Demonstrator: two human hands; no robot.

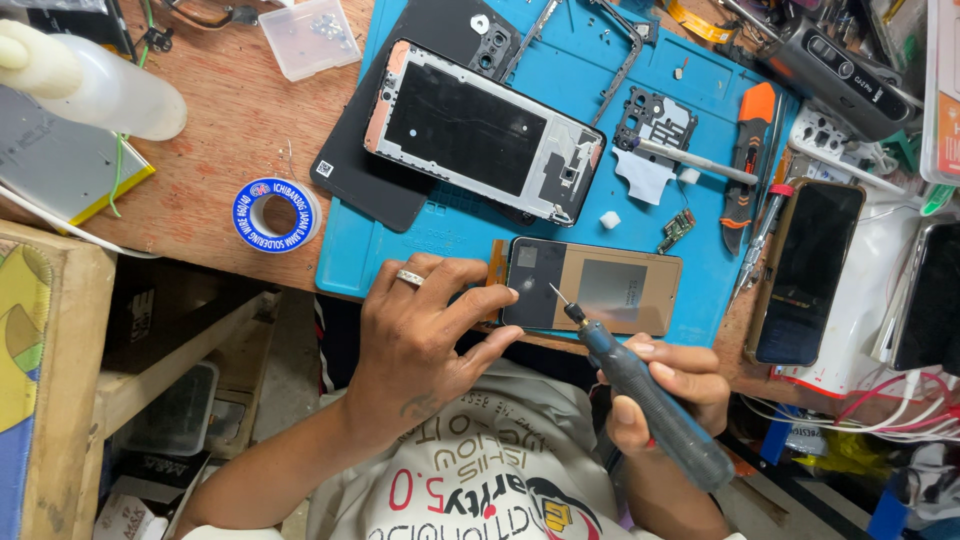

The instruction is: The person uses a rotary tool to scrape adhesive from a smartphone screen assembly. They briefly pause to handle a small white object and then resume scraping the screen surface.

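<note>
My left hand (425,330), wearing a ring, presses its fingers on the left end of a phone display panel (600,288) that lies back-side up at the near edge of a blue work mat (420,240). My right hand (672,385) grips a blue-grey electric screwdriver (650,400), its thin tip resting over the panel's left part. A stripped phone frame (480,130) lies farther back on the mat, on top of a black back cover (360,175).
A small circuit piece (677,228), an orange-handled knife (748,150) and tweezers lie at the mat's right. Two dark phones (808,270) sit to the right. A solder-wire reel (273,213), a plastic box (310,35) and a white bottle (100,90) are at left.
</note>
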